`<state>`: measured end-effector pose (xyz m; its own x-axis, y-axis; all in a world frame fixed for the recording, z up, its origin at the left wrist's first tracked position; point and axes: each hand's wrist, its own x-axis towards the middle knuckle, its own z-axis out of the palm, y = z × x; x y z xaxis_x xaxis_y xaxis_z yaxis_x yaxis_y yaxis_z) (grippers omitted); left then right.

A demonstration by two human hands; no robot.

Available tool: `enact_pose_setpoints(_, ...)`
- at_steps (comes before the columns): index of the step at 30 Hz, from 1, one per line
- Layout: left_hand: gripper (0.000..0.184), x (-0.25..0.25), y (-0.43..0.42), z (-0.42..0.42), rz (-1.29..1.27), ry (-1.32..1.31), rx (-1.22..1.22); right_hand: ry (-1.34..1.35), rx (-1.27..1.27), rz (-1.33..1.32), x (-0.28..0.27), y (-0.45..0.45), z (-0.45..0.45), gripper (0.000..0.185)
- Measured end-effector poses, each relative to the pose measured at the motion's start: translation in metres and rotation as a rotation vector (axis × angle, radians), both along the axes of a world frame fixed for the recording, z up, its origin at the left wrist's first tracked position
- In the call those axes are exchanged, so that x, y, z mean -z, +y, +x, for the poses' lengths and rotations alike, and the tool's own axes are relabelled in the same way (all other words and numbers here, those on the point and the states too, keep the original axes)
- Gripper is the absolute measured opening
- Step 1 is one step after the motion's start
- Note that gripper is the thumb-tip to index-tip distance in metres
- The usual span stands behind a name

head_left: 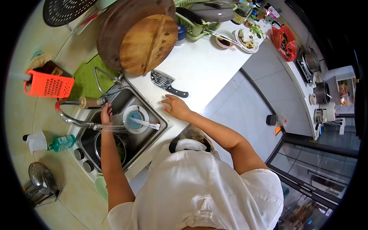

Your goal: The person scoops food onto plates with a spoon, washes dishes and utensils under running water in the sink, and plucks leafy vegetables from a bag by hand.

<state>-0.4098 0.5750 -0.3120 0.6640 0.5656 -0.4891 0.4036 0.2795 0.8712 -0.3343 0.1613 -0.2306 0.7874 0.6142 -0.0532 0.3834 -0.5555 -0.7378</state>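
Observation:
My left hand point(106, 114) is over the sink point(151, 115), near the base of the tap point(73, 119), fingers slightly curled and apart with nothing visible in them. Water sprays from the spout across my left wrist. Inside the sink sit a white plate point(144, 110) with a blue bowl point(133, 119) on it, and a long whitish item point(147, 123) whose kind I cannot make out. A round pan point(119, 147) lies partly behind my left forearm. My right hand point(177, 108), fingers spread, rests at the counter's edge, close to a cleaver point(168, 84) with a wet blade and black handle.
A wooden lid point(147, 44) leans over a large brown board point(109, 34). Behind are a green basket point(197, 30), a small bowl point(224, 39) and a plate of food point(247, 40). An orange basket point(51, 84) and green bottle point(62, 143) stand by the wall.

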Motion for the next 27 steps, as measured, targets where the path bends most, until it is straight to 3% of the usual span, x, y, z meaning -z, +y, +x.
enact_pose_setpoints(6, 0.044, -0.001, 0.011, -0.017, -0.022, 0.032, -0.068, 0.027, 0.051, 0.008, 0.002, -0.047, 0.038, 0.033)
enact_pose_setpoints(12, 0.043, -0.028, -0.028, -0.025, -0.196, -0.212, -0.269, 0.083, 0.056, 0.023, -0.005, -0.094, 0.073, 0.030)
enact_pose_setpoints(15, 0.043, -0.050, -0.073, -0.031, -0.134, -0.306, -0.372, 0.084, 0.083, 0.039, -0.001, -0.123, 0.086, 0.029)
enact_pose_setpoints(20, 0.027, -0.011, -0.091, -0.073, 0.059, 0.155, -0.567, 0.131, 0.237, 0.034, 0.000, -0.174, 0.097, 0.028)
enact_pose_setpoints(24, 0.008, 0.021, -0.119, -0.107, 0.150, 0.068, -0.465, 0.038, 0.511, 0.036, 0.016, -0.220, 0.089, 0.025)
enact_pose_setpoints(27, 0.004, -0.001, -0.171, -0.103, 0.107, 0.074, -0.452, -0.091, 0.669, 0.007, 0.028, -0.255, 0.075, 0.009)
